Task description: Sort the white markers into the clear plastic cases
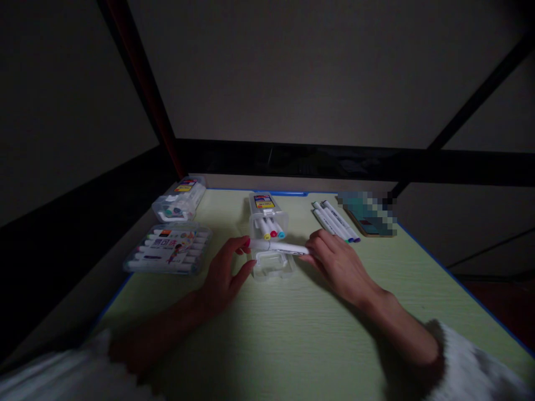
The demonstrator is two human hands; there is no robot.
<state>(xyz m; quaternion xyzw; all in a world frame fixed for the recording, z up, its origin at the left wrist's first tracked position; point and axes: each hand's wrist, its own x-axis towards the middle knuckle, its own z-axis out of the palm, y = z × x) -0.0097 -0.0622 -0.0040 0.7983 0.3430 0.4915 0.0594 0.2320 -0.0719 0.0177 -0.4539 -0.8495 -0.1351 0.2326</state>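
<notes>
A white marker (pixel 280 247) with a red end lies level across the middle, above the front of an open clear plastic case (pixel 267 210). My right hand (pixel 336 264) is closed on the marker's right end. At its red end, the fingers of my left hand (pixel 223 275) touch or nearly touch it, while the thumb stands apart below. Inside the case, markers (pixel 272 228) show yellow, red and blue ends toward me. The case's clear lid (pixel 272 264) hangs open on the near side, partly behind the held marker.
Several loose white markers (pixel 334 221) lie at the right, beside a phone-like flat object (pixel 368 217), partly pixelated. At the left are a closed flat marker box (pixel 169 249) and another clear case (pixel 180 199). The light green table (pixel 267 345) has a blue edge.
</notes>
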